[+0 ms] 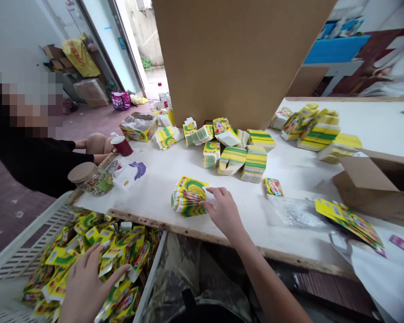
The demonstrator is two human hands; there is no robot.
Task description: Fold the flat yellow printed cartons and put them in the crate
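Here a small stack of yellow-green flat cartons (187,197) lies near the front edge of the white table (155,188), the right hand (224,211) touching its side, fingers loosely spread. The left hand (85,282) rests open on sachets (121,251) in a white crate (27,242). Behind stand a cardboard sheet (235,58) and an open doorway (148,45).

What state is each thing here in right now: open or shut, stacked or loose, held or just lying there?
Left hand: open, spread on loose yellow-green sachets.
White plastic crate: heaped with those sachets.
Right hand: fingers resting on small stack of flat yellow-green cartons, not gripping.
Glass jar with wooden lid: shut, lying tilted.
Dark red mug: upright.
Clear plastic bag: flat, crumpled.
Brown cardboard box: open, on its side.
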